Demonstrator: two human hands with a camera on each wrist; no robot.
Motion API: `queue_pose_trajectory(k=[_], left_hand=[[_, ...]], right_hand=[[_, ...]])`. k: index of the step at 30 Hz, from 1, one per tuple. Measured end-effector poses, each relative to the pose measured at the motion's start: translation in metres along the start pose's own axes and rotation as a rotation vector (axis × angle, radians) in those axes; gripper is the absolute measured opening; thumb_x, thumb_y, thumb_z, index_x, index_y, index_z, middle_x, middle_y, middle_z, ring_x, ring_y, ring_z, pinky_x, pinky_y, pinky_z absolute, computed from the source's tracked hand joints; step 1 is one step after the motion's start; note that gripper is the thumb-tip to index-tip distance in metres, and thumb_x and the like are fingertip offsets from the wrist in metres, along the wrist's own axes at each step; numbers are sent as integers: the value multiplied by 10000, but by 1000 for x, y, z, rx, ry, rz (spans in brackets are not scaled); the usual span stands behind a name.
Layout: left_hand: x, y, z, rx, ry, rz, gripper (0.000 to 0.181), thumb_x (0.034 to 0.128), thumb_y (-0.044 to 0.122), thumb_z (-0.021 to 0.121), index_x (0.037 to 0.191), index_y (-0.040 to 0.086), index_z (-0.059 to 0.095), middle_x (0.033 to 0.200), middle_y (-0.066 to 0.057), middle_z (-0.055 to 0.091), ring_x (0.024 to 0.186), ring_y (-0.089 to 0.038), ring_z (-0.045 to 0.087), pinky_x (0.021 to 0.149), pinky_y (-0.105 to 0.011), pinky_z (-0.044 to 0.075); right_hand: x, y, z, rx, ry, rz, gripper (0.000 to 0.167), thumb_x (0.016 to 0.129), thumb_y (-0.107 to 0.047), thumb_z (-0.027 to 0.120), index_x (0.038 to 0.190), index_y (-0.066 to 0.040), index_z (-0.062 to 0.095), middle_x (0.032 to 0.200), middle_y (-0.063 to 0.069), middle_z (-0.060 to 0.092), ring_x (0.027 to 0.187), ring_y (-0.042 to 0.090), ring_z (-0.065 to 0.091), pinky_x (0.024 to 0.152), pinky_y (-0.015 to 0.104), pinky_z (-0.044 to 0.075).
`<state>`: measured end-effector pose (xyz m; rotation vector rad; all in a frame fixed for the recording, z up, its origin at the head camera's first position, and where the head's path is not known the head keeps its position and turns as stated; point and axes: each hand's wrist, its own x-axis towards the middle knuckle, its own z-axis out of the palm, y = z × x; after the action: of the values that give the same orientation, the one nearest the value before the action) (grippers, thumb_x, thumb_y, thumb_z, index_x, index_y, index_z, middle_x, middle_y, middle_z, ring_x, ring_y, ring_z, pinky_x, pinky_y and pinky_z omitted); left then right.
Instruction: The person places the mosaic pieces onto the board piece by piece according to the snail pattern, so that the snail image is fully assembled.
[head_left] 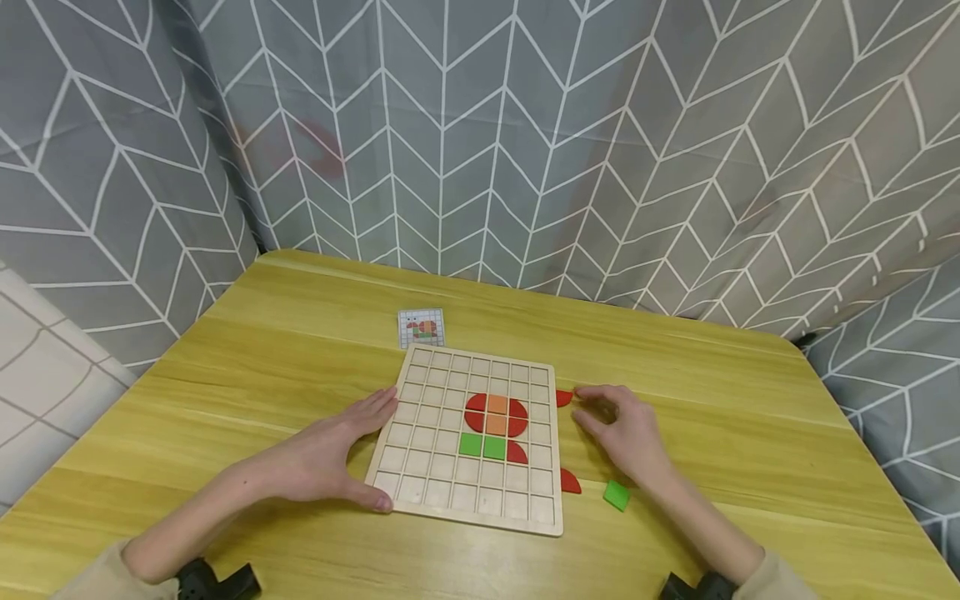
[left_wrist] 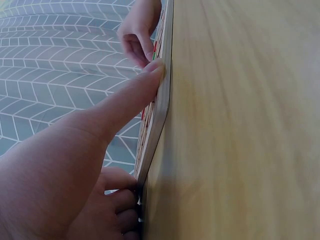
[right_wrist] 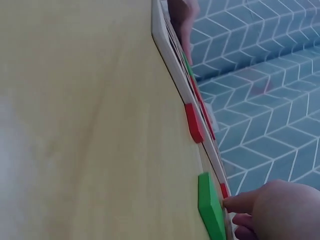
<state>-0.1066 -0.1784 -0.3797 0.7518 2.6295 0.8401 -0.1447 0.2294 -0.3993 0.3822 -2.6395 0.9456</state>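
Observation:
A pale wooden grid board (head_left: 429, 417) lies on the table. My left hand (head_left: 318, 458) rests against its left side, the thumb at the near left corner and the fingers farther up the edge. On the board are red quarter-round pieces (head_left: 517, 452), orange squares (head_left: 497, 424) and green squares (head_left: 470, 445). My right hand (head_left: 626, 429) is just right of the board, thumb and index finger apart beside a loose red piece (head_left: 563, 398). Another red piece (head_left: 570, 481) touches or nearly touches the board's right edge. A loose green square (head_left: 617, 495) lies near the right forearm.
A small printed pattern card (head_left: 421, 327) lies just beyond the board's far left corner. The yellow wood-grain table (head_left: 270, 333) ends at a grey curtain (head_left: 480, 150) with white zigzag lines.

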Motion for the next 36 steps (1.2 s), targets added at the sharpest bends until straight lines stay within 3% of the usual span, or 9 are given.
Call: queue_pose_trajectory(k=[4, 12, 23, 28, 36], left_hand=[[0, -1, 1, 0, 3, 2, 1272, 664, 759, 738, 1571, 14, 248, 1680, -101, 109, 1525, -387, 149, 1175, -633, 227], [1, -2, 2, 0, 6, 5, 1270, 665, 757, 741, 1572, 17, 248, 1682, -92, 107, 1528, -374, 147, 1179, -619, 235], [0, -2, 2, -4, 5, -2, 1270, 663, 758, 742, 1571, 17, 253, 1682, -91, 110, 1528, -375, 148, 1181, -617, 234], [0, -2, 2, -3, 1, -1, 1267, 665, 758, 741, 1572, 21, 253, 1683, -84, 112, 1529, -369, 150, 1181, -611, 242], [1, -3, 2, 0, -1, -3, 1269, 663, 760, 742, 1574, 25, 251, 1684, -78, 112, 1529, -368, 152, 1179, -613, 246]], right_hand=[[2, 3, 0, 6, -25, -5, 273, 827, -121, 818, 1093, -108, 755, 1113, -6, 753, 1074, 210, 675, 909, 287, 533], [2, 3, 4, -7, 45, -16, 225, 780, -79, 851, 987, -116, 772, 947, -11, 749, 935, 191, 690, 811, 332, 566], [-7, 2, 7, -33, 120, -79, 222, 704, -83, 903, 858, -112, 746, 824, -34, 720, 780, 156, 681, 727, 175, 518], [-10, 1, 6, -8, 92, -54, 258, 731, -85, 887, 947, -96, 746, 905, -13, 738, 865, 179, 701, 807, 116, 499], [-11, 2, 5, 0, 42, -32, 304, 784, -101, 851, 1071, -139, 760, 1033, -27, 749, 1020, 188, 685, 887, 133, 466]])
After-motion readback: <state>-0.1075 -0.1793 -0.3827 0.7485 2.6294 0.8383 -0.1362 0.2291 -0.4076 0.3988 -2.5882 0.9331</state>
